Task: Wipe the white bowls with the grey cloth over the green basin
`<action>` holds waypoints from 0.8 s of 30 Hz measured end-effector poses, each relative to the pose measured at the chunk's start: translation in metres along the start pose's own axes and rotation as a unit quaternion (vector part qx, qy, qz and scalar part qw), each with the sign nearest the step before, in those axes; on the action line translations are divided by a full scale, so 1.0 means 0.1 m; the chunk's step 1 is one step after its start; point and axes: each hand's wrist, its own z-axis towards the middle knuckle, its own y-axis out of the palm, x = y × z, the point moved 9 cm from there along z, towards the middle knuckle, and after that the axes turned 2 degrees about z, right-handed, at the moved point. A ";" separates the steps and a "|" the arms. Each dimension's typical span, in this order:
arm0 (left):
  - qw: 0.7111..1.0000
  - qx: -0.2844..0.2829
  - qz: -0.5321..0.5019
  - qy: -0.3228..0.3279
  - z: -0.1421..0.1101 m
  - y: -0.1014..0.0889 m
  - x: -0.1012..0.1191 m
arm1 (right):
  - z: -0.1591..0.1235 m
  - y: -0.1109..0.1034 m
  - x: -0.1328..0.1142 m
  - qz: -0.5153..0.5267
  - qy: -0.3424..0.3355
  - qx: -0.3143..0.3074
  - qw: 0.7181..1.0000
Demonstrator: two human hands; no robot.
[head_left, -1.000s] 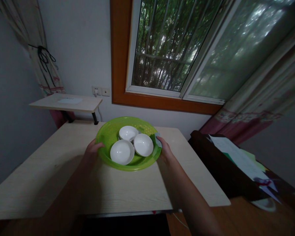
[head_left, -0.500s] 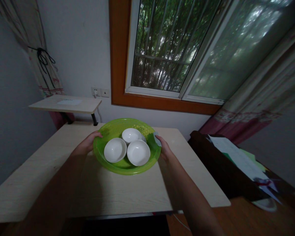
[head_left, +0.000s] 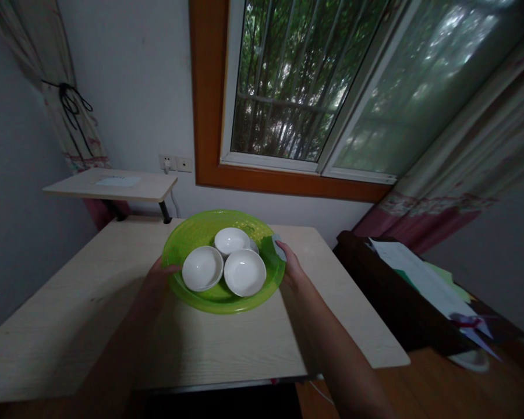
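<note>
Green plastic basin (head_left: 192, 233), over pale wood-top desk (head_left: 231, 349), directly between both hands; wider left-right in view, outline near round. Whether base touches desk: cannot tell. White bowls (head_left: 245, 272) clustered inside, mouths up. Left hand (head_left: 160, 272) gripping left rim, thumb inside. Right hand (head_left: 292, 266) gripping right rim at pale grey patch (head_left: 279, 248), material unclear. Neither hand nearer. Riser shelf (head_left: 148, 187) beyond, left.
</note>
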 end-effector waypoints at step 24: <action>0.963 -0.035 0.267 -0.013 1.04 -0.11 0.36 | 0.36 -0.18 -0.30 -0.142 -0.107 0.035 0.983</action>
